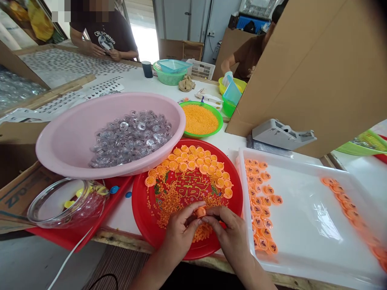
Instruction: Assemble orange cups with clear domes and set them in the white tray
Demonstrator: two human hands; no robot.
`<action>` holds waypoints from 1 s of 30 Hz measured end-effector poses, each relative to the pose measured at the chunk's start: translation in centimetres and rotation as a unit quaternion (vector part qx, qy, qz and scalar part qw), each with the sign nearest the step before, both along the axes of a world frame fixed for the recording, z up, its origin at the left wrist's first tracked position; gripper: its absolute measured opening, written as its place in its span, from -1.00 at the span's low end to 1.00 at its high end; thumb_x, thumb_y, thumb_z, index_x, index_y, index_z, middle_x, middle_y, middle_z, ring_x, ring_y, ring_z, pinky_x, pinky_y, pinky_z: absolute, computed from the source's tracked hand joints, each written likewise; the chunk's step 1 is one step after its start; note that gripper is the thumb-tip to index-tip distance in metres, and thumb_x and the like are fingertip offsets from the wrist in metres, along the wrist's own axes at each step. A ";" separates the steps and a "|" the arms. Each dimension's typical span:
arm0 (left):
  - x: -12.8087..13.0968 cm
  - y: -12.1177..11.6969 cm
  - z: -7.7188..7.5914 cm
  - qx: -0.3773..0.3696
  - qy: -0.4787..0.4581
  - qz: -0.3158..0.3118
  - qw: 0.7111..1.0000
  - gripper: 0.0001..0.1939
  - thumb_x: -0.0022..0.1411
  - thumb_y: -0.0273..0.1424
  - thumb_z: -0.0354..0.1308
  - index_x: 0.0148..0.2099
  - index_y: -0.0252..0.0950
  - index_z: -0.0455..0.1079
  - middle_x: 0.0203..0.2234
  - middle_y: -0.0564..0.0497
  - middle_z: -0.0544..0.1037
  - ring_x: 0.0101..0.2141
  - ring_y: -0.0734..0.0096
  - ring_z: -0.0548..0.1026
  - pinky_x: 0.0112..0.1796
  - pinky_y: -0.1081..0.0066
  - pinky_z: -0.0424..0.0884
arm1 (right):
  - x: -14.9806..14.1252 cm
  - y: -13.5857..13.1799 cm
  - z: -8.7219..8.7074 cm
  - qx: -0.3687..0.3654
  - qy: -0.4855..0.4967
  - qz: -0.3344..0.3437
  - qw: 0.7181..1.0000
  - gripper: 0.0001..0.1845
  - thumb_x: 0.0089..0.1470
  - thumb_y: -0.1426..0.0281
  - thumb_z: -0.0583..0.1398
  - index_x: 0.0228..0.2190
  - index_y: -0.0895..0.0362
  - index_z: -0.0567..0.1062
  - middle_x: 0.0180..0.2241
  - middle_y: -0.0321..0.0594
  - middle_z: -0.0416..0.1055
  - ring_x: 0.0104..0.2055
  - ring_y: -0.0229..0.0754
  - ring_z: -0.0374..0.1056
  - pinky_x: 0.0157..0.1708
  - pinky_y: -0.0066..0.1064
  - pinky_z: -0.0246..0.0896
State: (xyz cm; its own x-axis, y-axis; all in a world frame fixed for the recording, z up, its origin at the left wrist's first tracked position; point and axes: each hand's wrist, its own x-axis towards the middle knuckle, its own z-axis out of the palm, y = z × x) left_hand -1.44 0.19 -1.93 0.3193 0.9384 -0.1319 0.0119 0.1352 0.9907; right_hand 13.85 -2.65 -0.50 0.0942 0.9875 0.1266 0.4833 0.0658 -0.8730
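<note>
Above the near part of a red round tray (140,225), my left hand (180,225) and my right hand (227,225) meet. Both sets of fingertips are closed around one small orange plastic piece (200,211), round and cup-like; its finer details are hidden by the fingers. Around the tray's far side lie many orange round cups (191,165) filled with small beads. Loose orange beads (171,203) are scattered over the tray's middle and under my hands. A large pink basin (69,125) of clear round plastic covers (133,137) stands behind on the left.
At right, a white tray (298,201) holds rows of orange discs (258,209). A green bowl (220,121) of orange beads (199,119) and a tape dispenser (282,135) stand farther back. A glass bowl (39,213) is at left. Cardboard (305,72) rises at right. Two people sit across.
</note>
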 end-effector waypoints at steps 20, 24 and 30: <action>1.1 -1.1 1.3 -0.131 -0.158 0.102 0.973 -0.75 0.03 -0.45 0.32 -0.17 -0.21 0.55 -0.20 -0.03 0.63 -0.20 0.28 0.57 -0.13 0.38 0.48 | -0.4 -0.6 0.0 0.065 0.034 -0.045 0.996 -0.92 0.08 0.48 0.23 -0.39 0.10 0.55 -0.50 -0.30 0.54 -0.52 -0.26 0.47 -0.50 -0.52 0.40; 1.2 -1.1 0.9 -0.157 -0.182 0.106 0.965 -0.74 -0.01 -0.47 0.34 -0.19 -0.23 0.55 -0.21 -0.06 0.63 -0.21 0.25 0.58 -0.16 0.35 0.49 | -0.4 -1.0 -0.4 0.023 0.079 -0.054 0.995 -0.91 0.09 0.45 0.22 -0.39 0.09 0.55 -0.51 -0.31 0.53 -0.52 -0.24 0.47 -0.50 -0.49 0.42; 1.2 -0.9 0.5 -0.183 -0.201 0.111 0.956 -0.75 -0.05 -0.53 0.36 -0.24 -0.26 0.54 -0.23 -0.06 0.63 -0.19 0.23 0.57 -0.19 0.36 0.49 | -0.4 -1.0 -0.7 0.007 0.114 -0.054 0.992 -0.90 0.09 0.47 0.21 -0.39 0.09 0.55 -0.52 -0.32 0.52 -0.52 -0.25 0.47 -0.49 -0.50 0.41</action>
State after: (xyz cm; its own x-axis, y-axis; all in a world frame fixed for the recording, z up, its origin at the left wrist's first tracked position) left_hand -0.29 -0.71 -1.48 0.2112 0.9037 -0.3725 -0.4299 0.4281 0.7949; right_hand 13.48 -3.61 -1.25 0.2277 0.9681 0.1040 0.2786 0.0376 -0.9597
